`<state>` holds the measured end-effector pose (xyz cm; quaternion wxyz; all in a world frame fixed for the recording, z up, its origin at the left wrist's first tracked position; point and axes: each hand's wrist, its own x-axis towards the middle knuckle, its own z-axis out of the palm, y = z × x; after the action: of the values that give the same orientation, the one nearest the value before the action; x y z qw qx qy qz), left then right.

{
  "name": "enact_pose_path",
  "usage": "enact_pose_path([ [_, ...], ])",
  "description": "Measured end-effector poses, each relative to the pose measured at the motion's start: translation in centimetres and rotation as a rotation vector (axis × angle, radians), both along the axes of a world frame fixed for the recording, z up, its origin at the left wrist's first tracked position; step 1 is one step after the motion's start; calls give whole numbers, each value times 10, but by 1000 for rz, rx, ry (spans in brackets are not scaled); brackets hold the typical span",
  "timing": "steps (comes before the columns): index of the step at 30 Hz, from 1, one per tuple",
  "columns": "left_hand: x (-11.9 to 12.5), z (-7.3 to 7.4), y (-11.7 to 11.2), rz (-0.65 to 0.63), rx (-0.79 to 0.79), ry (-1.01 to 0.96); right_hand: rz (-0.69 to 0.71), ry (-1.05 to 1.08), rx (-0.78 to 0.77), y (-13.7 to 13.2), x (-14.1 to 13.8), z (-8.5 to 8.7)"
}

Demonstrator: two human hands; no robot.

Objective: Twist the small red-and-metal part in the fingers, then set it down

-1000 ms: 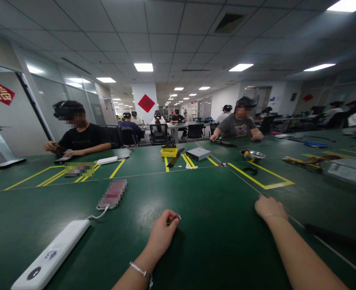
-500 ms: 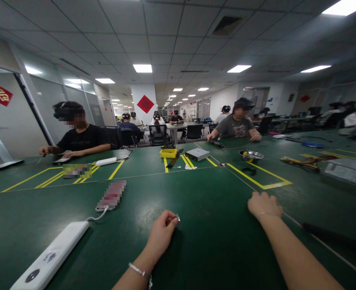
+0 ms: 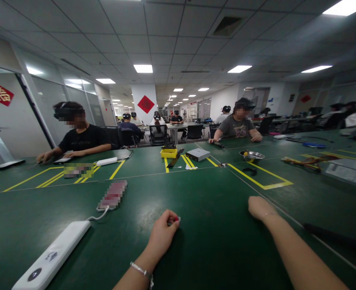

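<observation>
My left hand [image 3: 164,231] is held low over the green table, thumb and fingers closed in a pinch. A small shiny piece [image 3: 178,218] with a spot of red beside it pokes out at the fingertips; its kind is too small to make out. Further right, my right hand [image 3: 260,208] rests on the tabletop near a seam. It is rounded like a fist, back of the hand upward, its fingers curled out of sight. Whether anything is inside it is hidden.
A white power bank-like bar [image 3: 52,257] is cabled to a phone [image 3: 113,194] on the left. Further off are a yellow tray [image 3: 168,153], a grey box [image 3: 197,154], a metal bowl [image 3: 252,155] and a metal-cased unit [image 3: 348,172]. Two people sit opposite.
The piece in my left fingers has turned, and red now shows there. My right hand has rolled slightly, so its knuckles no longer show as separate bumps.
</observation>
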<state>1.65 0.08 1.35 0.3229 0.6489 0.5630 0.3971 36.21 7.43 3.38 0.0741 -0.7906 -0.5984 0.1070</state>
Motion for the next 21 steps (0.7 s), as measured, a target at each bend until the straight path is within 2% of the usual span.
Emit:
enact_pose_path([
  [3, 0, -2, 1, -1, -3, -1, 135, 157, 45, 0, -36, 2],
  [8, 1, -5, 4, 1, 3, -10, 346, 954, 28, -19, -127, -4],
  [10, 1, -7, 5, -9, 15, -41, 359, 1240, -18, -33, -161, -7],
  [12, 1, -9, 6, -19, 24, -79, 313, 1441, -50, -46, -185, -7],
  [15, 0, -11, 8, -35, 35, -110, 250, 1553, -78, -59, -202, -5],
  [21, -1, -9, 6, -53, 50, -91, 256, 1566, -68, -60, -197, -4],
])
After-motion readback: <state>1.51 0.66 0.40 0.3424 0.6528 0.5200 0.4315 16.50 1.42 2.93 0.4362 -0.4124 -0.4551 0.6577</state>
